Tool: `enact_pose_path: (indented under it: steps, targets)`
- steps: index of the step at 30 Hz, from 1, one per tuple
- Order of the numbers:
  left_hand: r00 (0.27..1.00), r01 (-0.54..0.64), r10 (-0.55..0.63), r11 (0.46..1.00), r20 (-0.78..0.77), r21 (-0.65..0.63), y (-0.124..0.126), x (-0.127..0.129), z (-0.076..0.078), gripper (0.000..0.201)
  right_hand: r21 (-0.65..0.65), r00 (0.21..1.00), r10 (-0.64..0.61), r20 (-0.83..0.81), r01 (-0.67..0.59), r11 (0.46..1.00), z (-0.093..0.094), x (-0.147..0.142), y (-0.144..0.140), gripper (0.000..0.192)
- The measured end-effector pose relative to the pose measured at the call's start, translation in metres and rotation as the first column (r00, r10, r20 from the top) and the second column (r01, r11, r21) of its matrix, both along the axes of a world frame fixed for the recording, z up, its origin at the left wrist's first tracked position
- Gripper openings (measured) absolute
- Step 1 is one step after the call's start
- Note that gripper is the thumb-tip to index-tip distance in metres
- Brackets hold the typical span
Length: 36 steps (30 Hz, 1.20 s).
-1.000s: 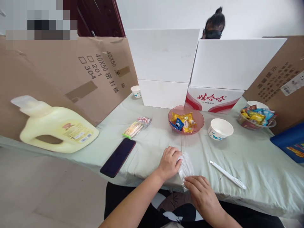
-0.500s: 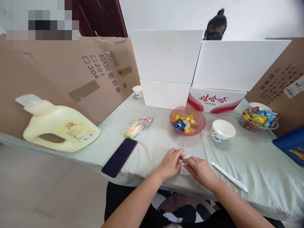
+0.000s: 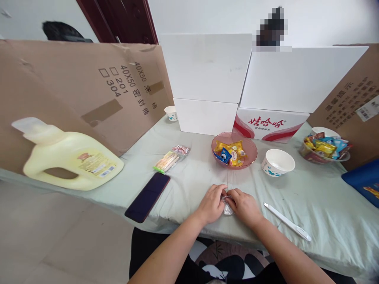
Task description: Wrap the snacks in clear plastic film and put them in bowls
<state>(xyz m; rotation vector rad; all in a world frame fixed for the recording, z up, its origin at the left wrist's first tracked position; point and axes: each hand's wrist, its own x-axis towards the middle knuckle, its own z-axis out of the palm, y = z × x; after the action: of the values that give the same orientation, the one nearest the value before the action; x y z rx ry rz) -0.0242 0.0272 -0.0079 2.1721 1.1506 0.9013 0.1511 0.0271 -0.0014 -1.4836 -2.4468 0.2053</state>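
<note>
Hands: your left hand [image 3: 211, 204] and right hand [image 3: 243, 205] pinch a small clear plastic wrapper [image 3: 227, 208] between closed fingers at the tabletop [image 3: 310, 197] front edge; slippery film, loose grip likely drops it into your lap.

A single head-worn view looks forward and down, close over the table [image 3: 310, 205].

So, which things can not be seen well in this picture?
- Clear wrapper, head view: mostly covered by left hand and right hand.
- Blue box: cut by the right edge.
- Snack labels in pink bowl: too small.
- Person behind white boxes: blurred.
</note>
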Motion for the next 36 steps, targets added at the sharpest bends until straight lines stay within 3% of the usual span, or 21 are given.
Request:
enact_pose_path:
  steps: [7,17,21,24,28,31,36]
  targets:
    - [0.998,-0.046,0.047,0.999,-0.048,0.025,0.0,0.004,-0.001,0.037,0.124,1.0,-0.016,-0.005,0.017,0.992,-0.007,-0.002,-0.005,0.023]
    - [0.989,-0.099,0.107,0.992,-0.099,0.078,0.0,0.007,-0.004,0.038,0.296,0.994,-0.089,-0.068,0.105,0.95,-0.008,0.009,-0.007,0.025]
    - [0.992,-0.1,0.107,0.99,-0.07,0.096,0.001,0.007,-0.006,0.039,0.377,0.993,0.097,-0.064,-0.066,0.924,-0.006,0.009,-0.026,0.026]
    - [0.989,-0.136,0.142,0.983,-0.042,0.125,0.001,0.007,-0.009,0.039,0.309,0.98,0.196,0.023,-0.194,0.931,-0.013,0.004,-0.042,0.044]
    - [0.954,-0.3,0.299,0.943,0.028,0.145,0.001,0.005,-0.011,0.038,0.201,0.975,0.168,0.142,-0.195,0.96,-0.023,0.001,-0.052,0.075]
    - [0.93,-0.366,0.363,0.918,0.05,0.154,0.001,0.003,-0.01,0.032,0.134,0.974,0.152,0.168,-0.175,0.975,-0.024,0.001,-0.052,0.081]
    - [0.932,-0.361,0.36,0.923,0.039,0.133,0.0,0.003,-0.006,0.024,0.078,0.974,0.162,0.158,-0.176,0.981,-0.018,0.002,-0.048,0.078]
